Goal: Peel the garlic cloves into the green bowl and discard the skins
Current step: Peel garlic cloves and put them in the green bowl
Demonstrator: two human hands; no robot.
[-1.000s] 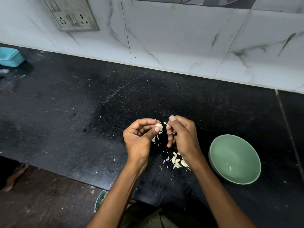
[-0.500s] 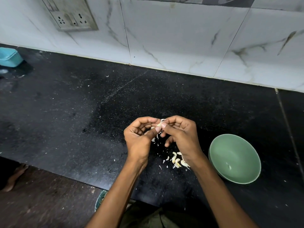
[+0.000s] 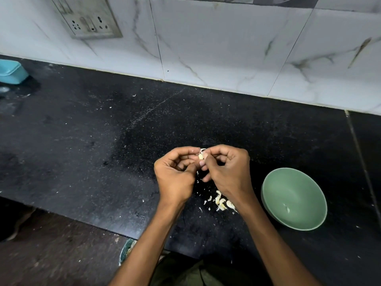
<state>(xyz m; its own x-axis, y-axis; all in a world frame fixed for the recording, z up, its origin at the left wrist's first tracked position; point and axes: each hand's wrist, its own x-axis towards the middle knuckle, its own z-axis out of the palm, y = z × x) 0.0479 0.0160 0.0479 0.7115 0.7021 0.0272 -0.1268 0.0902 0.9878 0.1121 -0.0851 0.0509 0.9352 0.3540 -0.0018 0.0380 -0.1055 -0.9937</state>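
Your left hand [image 3: 175,176] and right hand [image 3: 226,170] meet above the black counter [image 3: 82,151], both pinching one garlic clove [image 3: 201,156] at the fingertips, its long axis roughly upright. The green bowl [image 3: 296,221] sits to the right, nearer your right hand. Loose skins [image 3: 222,203] lie beneath your right wrist.

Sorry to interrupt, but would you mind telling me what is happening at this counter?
A person is peeling garlic over the black counter. Both hands, left hand and right hand, pinch one garlic clove between their fingertips. More cloves and skins lie below the right wrist. The green bowl beside them holds only a small pale scrap.
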